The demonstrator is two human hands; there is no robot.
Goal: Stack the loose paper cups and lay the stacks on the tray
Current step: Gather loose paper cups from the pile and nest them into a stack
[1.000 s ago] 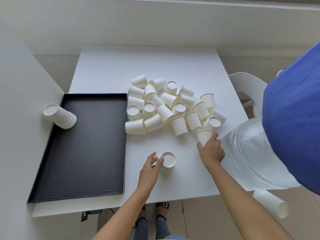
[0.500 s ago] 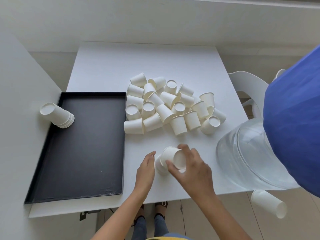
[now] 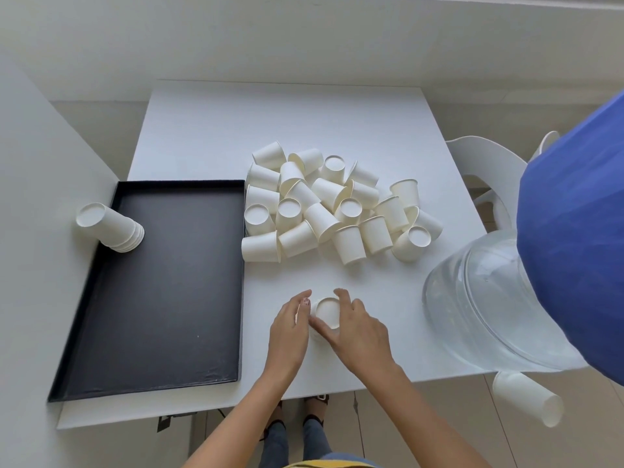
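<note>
A small stack of upside-down white paper cups (image 3: 327,311) stands on the white table near its front edge. My left hand (image 3: 291,329) holds the stack's left side. From the right, my right hand (image 3: 354,327) grips the top cup, thumb in front and fingers behind. A pile of several loose white cups (image 3: 334,206) lies beyond, mid-table. The black tray (image 3: 169,332) sits at the left, with a lying stack of cups (image 3: 109,227) across its far left rim.
A large clear water bottle (image 3: 486,305) with a blue cover (image 3: 574,238) lies at the table's right front corner. A white chair (image 3: 486,163) stands behind it. One cup (image 3: 530,401) lies lower right, off the table. A white wall (image 3: 33,231) borders the left.
My right hand picked a cup from the pile's right front, carried it to the stack by my left hand, and now has it set upside down on top.
</note>
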